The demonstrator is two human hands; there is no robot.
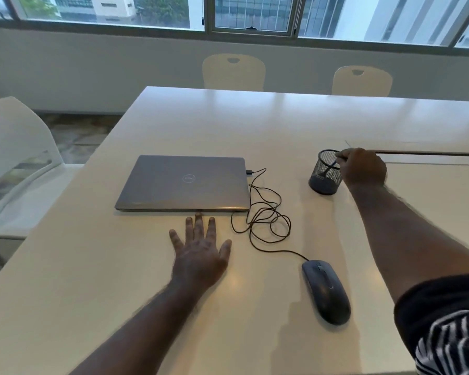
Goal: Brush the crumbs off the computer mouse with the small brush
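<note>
Black mouse (326, 290): lying on the white table (255, 125), near edge, between both arms.
Right hand (363, 167): pinching a thin brush handle (333, 167) inside the mesh cup (324, 173).
Left hand (201, 253): resting flat, fingers spreading, before the closed laptop (184, 182).

- On the worktop (255, 125), the laptop (184, 182) lies ahead of my left hand (201, 253).
- The mouse (326, 291) lies right of that hand.
- The mesh cup (326, 171) stands behind the mouse.
</note>
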